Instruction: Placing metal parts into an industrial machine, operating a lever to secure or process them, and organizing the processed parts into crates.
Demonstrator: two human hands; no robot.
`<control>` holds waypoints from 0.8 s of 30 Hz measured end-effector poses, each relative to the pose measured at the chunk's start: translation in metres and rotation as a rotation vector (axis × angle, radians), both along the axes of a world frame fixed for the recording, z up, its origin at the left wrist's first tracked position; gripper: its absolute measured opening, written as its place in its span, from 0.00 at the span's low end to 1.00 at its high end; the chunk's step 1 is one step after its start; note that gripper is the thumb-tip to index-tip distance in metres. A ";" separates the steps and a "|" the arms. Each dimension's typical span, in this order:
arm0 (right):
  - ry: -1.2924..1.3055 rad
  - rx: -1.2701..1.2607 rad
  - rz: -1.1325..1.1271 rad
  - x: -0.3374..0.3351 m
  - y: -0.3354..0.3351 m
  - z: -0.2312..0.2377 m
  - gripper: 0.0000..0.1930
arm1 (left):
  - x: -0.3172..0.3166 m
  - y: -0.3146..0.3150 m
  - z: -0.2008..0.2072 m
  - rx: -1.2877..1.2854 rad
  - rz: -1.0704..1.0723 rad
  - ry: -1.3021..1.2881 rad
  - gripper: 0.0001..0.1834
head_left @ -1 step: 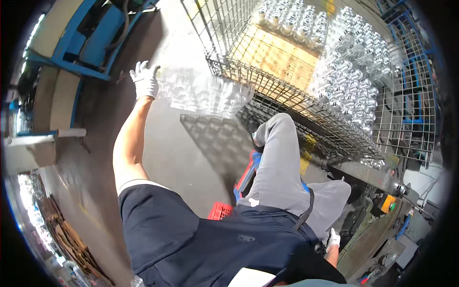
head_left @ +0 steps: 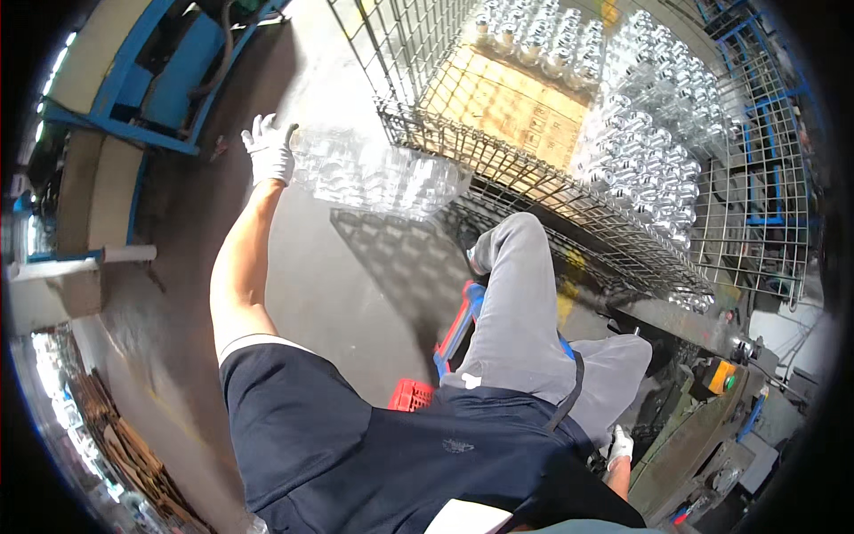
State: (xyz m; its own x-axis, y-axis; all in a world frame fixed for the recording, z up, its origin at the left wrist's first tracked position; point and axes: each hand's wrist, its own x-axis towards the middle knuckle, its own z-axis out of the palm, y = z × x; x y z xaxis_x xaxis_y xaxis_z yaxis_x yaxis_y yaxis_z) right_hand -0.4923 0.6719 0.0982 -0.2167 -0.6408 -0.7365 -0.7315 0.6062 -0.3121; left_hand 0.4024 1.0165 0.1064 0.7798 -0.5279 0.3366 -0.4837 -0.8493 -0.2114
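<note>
My left hand (head_left: 269,151), in a white glove, reaches out at the upper left with its fingers spread. Right beside it is a clear plastic tray-like piece (head_left: 378,181) with rows of rounded shapes. Its patterned shadow falls on the floor, apart from it, and no finger visibly closes round it. Whether the hand touches its edge I cannot tell. My right hand (head_left: 621,445), also white-gloved, is low at the right by my thigh, near a dark object; its fingers are mostly hidden.
A wire mesh cage (head_left: 534,169) at the upper right holds many clear, shiny-topped containers (head_left: 640,169) and a brown cardboard sheet (head_left: 507,107). Blue-framed machinery (head_left: 169,80) stands at the upper left. A red plastic crate (head_left: 410,394) is beside me. A machine bench (head_left: 703,427) is at the right.
The view has shifted slightly, moving the cage and machinery a little left in the picture. The clear plastic piece appears sharper. Both hands look the same.
</note>
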 end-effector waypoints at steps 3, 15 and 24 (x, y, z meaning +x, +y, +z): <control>0.043 -0.110 0.111 -0.027 0.011 -0.006 0.13 | 0.025 -0.033 -0.028 0.026 0.005 0.061 0.17; 0.084 -0.063 0.039 0.031 0.015 0.039 0.17 | 0.089 -0.089 -0.049 -0.173 0.105 0.135 0.27; 0.108 -0.047 0.106 0.036 -0.004 0.038 0.18 | 0.071 -0.129 -0.060 -0.416 0.368 0.278 0.36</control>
State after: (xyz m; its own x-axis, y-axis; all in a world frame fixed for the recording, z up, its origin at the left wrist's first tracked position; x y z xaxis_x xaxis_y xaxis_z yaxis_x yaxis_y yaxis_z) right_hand -0.4564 0.6680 0.1361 -0.2222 -0.6976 -0.6811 -0.8217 0.5100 -0.2543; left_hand 0.4739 0.8877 0.0463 0.9738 -0.0763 0.2143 -0.1332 -0.9549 0.2653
